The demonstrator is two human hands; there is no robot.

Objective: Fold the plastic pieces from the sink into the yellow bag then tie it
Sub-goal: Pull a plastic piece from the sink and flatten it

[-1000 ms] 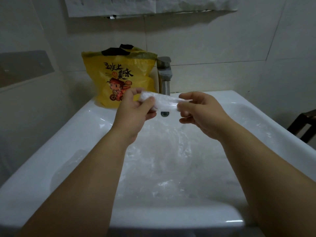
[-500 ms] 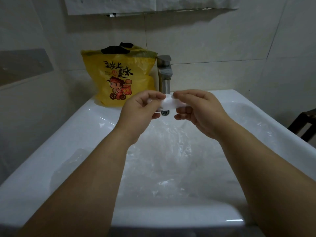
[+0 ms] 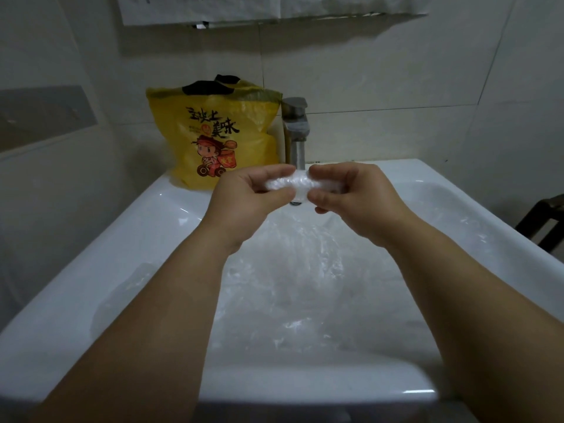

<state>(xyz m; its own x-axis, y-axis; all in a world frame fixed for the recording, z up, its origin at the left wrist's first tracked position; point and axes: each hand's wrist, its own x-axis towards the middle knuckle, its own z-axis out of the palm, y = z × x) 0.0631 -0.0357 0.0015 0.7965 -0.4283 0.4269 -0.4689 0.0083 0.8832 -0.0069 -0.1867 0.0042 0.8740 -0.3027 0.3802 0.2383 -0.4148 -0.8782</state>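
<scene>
A small folded piece of clear plastic (image 3: 297,184) is held above the white sink (image 3: 146,239), in front of the tap. My left hand (image 3: 247,203) pinches its left end between thumb and fingers. My right hand (image 3: 351,193) pinches its right end, fingertips nearly meeting the left hand's. More crumpled clear plastic (image 3: 293,285) lies in the basin below my hands. The yellow bag (image 3: 213,135), printed with a cartoon figure and black handles at its top, stands upright on the sink's back left corner.
A metal tap (image 3: 296,132) rises at the back centre, right of the bag. Tiled walls close in behind and on the left. A dark chair (image 3: 546,221) shows at the right edge.
My hands have come together, folding the plastic strip shorter. It was stretched wider between them a second ago and is now a compact wad.
</scene>
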